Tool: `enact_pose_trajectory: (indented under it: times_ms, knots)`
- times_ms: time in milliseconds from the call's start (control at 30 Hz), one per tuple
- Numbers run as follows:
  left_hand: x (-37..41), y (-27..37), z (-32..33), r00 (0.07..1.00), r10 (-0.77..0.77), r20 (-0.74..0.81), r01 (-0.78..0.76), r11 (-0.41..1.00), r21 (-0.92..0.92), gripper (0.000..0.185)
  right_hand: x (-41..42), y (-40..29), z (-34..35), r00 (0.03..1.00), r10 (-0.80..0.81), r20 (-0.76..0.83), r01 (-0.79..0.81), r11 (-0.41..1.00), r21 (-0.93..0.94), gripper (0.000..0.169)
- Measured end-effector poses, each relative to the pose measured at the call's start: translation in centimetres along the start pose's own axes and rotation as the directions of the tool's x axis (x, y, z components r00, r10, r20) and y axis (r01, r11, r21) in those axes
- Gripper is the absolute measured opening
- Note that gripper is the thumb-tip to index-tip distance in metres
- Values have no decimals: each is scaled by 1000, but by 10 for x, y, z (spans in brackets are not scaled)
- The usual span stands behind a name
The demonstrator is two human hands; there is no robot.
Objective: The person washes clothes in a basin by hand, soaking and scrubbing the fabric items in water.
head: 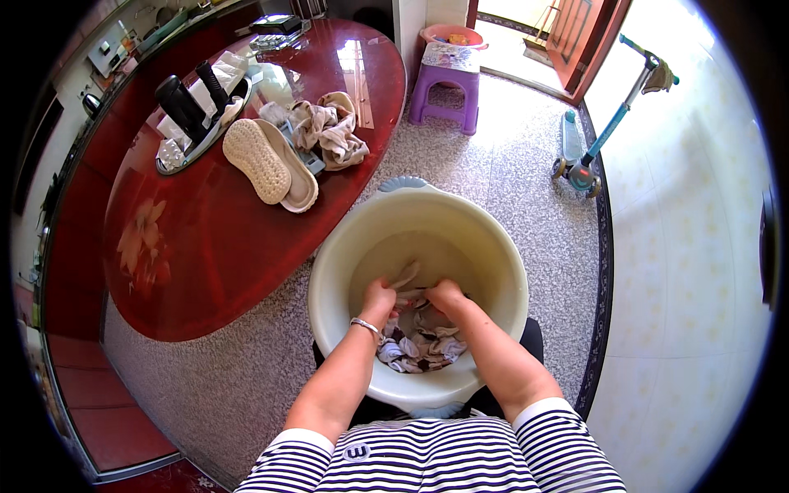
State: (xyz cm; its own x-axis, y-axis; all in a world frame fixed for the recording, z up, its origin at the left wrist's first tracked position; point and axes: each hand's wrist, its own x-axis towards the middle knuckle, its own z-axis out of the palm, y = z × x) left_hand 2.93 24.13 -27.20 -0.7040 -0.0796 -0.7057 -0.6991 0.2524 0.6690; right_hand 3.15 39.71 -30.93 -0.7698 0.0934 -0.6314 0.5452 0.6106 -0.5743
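Observation:
A large cream plastic basin (425,209) stands before me, holding cloudy water (425,249). Both hands are down inside it. My left hand (379,300), with a silver bangle at the wrist, grips a pale wet cloth (405,276) whose end sticks up past the fingers. My right hand (445,294) pinches the same stretch of fabric, or one touching it; I cannot tell which. Several wet cloth pieces (425,348), white, beige and dark, are heaped at the near side of the basin, below my wrists. My fingertips are partly hidden by the cloth and water.
A glossy red oval table (203,289) borders the basin on the left. It bears insoles (257,161), crumpled beige cloth (336,132) and a tray (212,138) with black bottles. A purple stool (447,86), pink basin (471,40) and blue scooter (582,172) stand beyond.

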Motion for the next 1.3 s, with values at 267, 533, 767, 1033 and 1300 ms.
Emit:
enact_pose_trajectory:
  times_ms: [267,533,767,1033,1300]
  knots:
    - [-2,-9,12,989,75,130,-95,983,159,38,14,-29,10,981,-149,-127,170,971,169,46]
    - [5,-1,-2,951,-60,302,151,945,-288,16,17,-18,3,994,-107,13,71,739,670,27]
    - [10,-1,-5,947,-6,321,200,791,-578,12,15,-13,19,973,-184,-140,230,713,662,19]
    - [20,-10,-9,961,49,272,172,663,-728,18,-62,-65,30,642,-608,-466,726,678,115,33]
    - [-28,16,22,971,205,120,-104,823,-559,25,-32,-51,28,905,-105,-412,293,857,425,31]
